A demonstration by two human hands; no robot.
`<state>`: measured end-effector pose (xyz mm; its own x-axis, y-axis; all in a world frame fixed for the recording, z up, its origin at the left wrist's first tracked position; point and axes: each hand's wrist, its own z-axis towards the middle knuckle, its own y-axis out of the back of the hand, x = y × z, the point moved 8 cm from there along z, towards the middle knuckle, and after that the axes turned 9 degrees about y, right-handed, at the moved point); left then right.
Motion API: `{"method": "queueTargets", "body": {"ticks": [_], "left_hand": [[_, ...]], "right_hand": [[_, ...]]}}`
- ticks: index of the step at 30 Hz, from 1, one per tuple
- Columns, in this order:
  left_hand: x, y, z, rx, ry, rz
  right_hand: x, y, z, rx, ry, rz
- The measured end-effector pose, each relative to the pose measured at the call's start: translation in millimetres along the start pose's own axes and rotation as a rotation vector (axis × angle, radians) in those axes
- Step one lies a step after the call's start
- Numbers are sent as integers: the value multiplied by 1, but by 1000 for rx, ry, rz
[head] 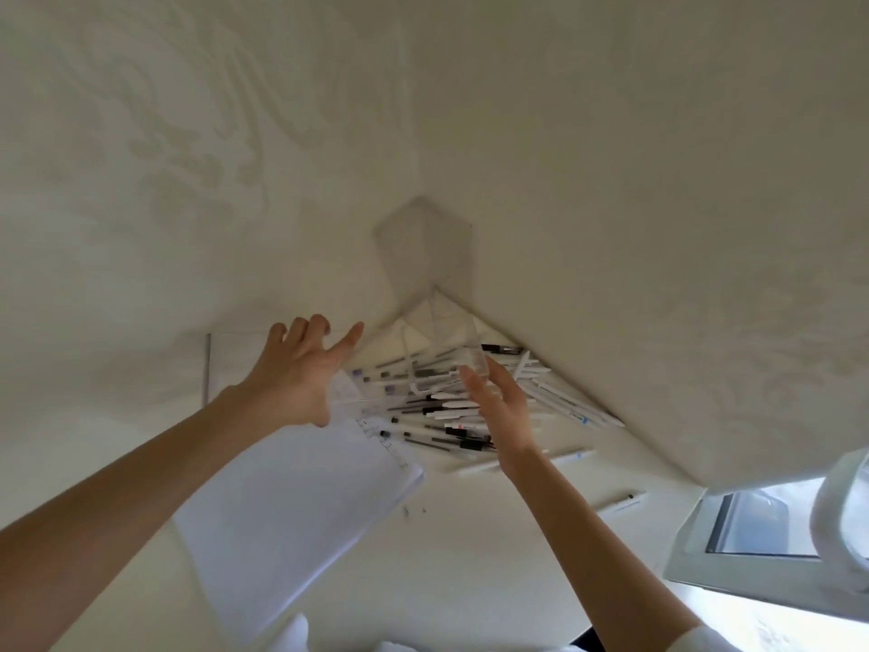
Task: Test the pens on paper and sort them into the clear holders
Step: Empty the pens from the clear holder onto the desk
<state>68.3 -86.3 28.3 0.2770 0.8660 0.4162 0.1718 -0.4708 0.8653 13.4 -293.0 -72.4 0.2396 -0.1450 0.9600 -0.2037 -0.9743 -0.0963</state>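
Black and white plastic pens [442,409] lie heaped beside clear plastic holders [451,336], looks like none sorted yet. Left hand [301,369] and right hand [505,407] have fingers spread, holding nothing

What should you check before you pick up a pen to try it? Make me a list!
1. Left hand free: ok, fingers spread, holding nothing.
2. Right hand free: ok, fingers straight, holding no pen.
3. Pile of pens close enough: ok, both hands are right at it.
4. Paper ready for scribbling: ok, it lies flat beside the pile, below the left arm.
5. Clear holders upright and empty: cannot tell, they are too see-through in the corner.
6. All pens gathered: not ok, a stray pen lies apart near the window side.
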Motion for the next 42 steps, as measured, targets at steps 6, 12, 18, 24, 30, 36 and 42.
{"method": "queueTargets", "body": {"ticks": [6,12,18,24,30,36,42], "left_hand": [[-48,10,20,11,-113,125],[-86,19,39,-7,-205,141],[-82,13,37,-11,-237,-44],[-54,-3,22,-68,-222,-562],[-30,0,4,-234,-243,-1153],[-13,-18,-7,-151,-91,-1558],[-10,-41,-21,233,-83,-2166]], "right_hand": [[-7,39,-8,-137,26,-108],[-22,71,-15,-226,0,-106],[-21,73,-15,-244,-12,-53],[3,45,-14,-161,10,53],[48,-3,-22,-49,63,-17],[62,-32,-29,175,132,-11],[46,-66,-44,555,81,-93]]}}
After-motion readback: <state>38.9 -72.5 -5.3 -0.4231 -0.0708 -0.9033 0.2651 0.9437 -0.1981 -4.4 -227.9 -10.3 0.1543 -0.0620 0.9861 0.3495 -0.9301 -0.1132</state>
